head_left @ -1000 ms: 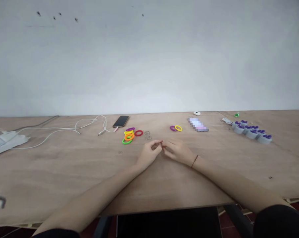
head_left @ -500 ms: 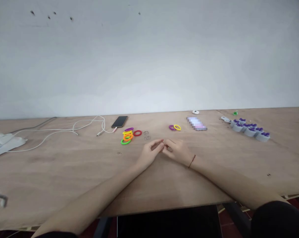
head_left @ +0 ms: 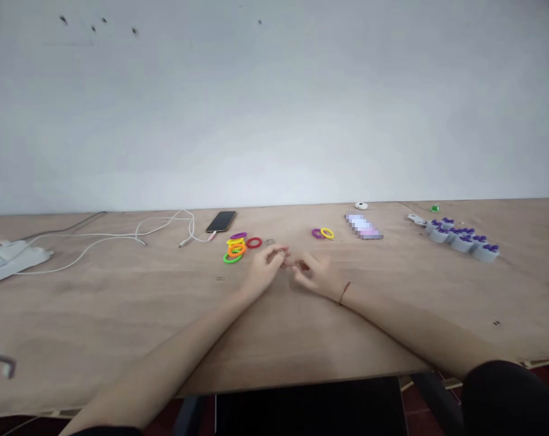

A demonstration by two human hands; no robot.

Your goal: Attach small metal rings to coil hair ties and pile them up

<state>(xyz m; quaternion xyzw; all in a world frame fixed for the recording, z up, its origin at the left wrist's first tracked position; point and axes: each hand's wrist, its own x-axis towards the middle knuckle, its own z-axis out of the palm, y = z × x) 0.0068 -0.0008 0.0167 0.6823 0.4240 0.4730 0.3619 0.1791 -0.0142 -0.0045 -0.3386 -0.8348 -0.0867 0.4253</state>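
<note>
Metal, by its look, this tiny blurred piece [head_left: 283, 260] sits pinched in my left hand [head_left: 263, 269], likely light, stiff and slippery, best taken by its edge, while my right hand [head_left: 319, 275] curls just beside, its grip unreadable.

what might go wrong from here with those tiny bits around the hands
A small piece, too blurred to identify, seems to be between the fingertips of the left hand and right hand; it might slip and drop.

The left hand is close to the small metal pieces, so a careless move could scatter them.

The small pale piece blends into the wooden table and might be overlooked.
</note>
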